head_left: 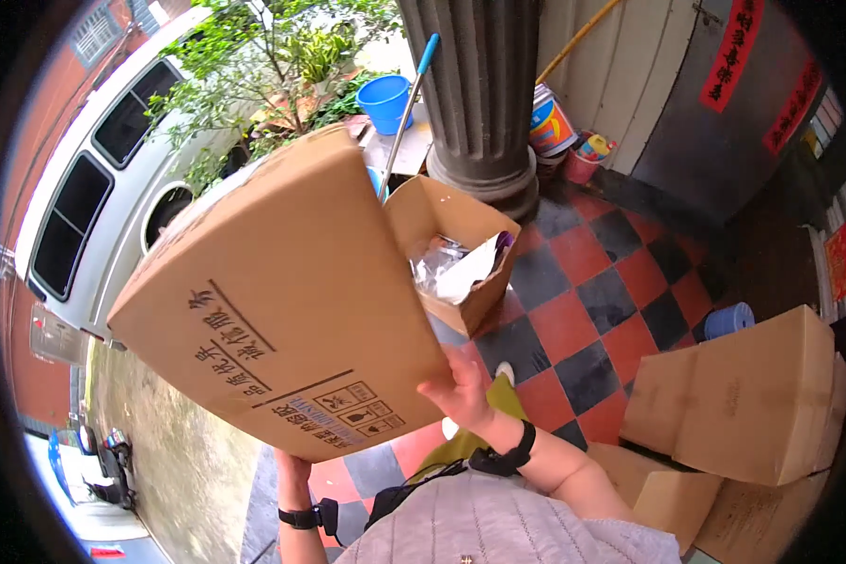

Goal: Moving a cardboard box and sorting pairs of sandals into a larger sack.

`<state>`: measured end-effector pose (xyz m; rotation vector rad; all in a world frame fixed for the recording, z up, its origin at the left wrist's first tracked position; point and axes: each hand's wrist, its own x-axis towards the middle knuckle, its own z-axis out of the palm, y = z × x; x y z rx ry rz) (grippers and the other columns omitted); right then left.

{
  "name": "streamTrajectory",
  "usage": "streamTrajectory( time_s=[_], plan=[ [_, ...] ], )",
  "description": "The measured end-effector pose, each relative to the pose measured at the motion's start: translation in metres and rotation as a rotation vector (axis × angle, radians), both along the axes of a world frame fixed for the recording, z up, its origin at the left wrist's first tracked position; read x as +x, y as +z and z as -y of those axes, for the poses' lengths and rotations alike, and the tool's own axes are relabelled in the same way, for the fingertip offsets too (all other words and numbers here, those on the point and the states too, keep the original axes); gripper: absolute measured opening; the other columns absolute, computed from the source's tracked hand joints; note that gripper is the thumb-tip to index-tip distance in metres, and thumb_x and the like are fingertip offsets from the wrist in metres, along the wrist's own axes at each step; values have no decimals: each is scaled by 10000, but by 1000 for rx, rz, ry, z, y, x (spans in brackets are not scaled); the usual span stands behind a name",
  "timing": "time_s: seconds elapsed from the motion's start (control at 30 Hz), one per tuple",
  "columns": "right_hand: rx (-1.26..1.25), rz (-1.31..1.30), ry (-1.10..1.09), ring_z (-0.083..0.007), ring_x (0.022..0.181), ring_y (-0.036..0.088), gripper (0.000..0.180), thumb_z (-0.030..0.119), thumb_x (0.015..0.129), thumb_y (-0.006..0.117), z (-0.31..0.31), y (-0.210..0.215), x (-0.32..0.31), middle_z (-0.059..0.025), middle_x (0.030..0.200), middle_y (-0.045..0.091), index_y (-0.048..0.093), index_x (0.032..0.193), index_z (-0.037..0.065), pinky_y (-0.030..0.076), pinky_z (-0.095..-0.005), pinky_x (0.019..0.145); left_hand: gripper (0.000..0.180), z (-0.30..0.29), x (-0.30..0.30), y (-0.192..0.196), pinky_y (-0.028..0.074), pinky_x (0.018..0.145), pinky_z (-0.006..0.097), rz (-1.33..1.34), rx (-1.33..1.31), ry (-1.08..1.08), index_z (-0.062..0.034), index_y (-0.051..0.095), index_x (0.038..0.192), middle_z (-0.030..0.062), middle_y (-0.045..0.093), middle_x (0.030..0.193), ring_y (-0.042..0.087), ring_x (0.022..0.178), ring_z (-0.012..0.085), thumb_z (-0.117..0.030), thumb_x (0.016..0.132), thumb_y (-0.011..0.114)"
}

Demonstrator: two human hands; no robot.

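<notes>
A large brown cardboard box [282, 282] with black print hangs tilted in front of me, well above the floor. At its lower edge, my left hand [294, 467] supports it from beneath; the box hides most of those fingers. My right hand [461, 393] presses against the box's right edge, thumb toward the printed face and the other fingers along the side. Beyond the held box stands an open cardboard box [484, 305] with clear plastic and white papers [465, 273] inside, partly covered from view.
Cardboard boxes [724, 404] are stacked at my right, near a blue tub [727, 321]. A dark fluted column [475, 94] rises from the red and black tiles [564, 329]. A blue bucket [383, 101] and a blue-tipped pole [410, 108] stand ahead; a white van [113, 179] is at left.
</notes>
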<state>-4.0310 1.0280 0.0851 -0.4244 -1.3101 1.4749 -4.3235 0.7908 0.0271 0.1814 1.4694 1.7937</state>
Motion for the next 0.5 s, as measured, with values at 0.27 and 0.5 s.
streamTrajectory(
  time_s=[0.27, 0.5],
  plan=[
    [-531, 126, -325, -128, 878, 548, 405, 371, 1036, 488, -199, -109, -27, 2, 977, 647, 642, 994, -1, 453, -299, 785, 579, -189, 9, 31, 507, 851, 333, -267, -386, -267, -43, 284, 1540, 72, 614, 1209, 581, 1055, 150, -332, 1058, 425],
    [-1054, -80, -350, -176, 1124, 546, 615, 509, 1020, 467, -286, -206, -29, -60, 1291, 603, 570, 1326, -14, 417, -289, 971, 730, -313, 75, 47, 507, 934, 337, -544, -475, -414, -46, 107, 1581, 177, 436, 1459, 579, 1165, 234, -92, 999, 544]
  ],
)
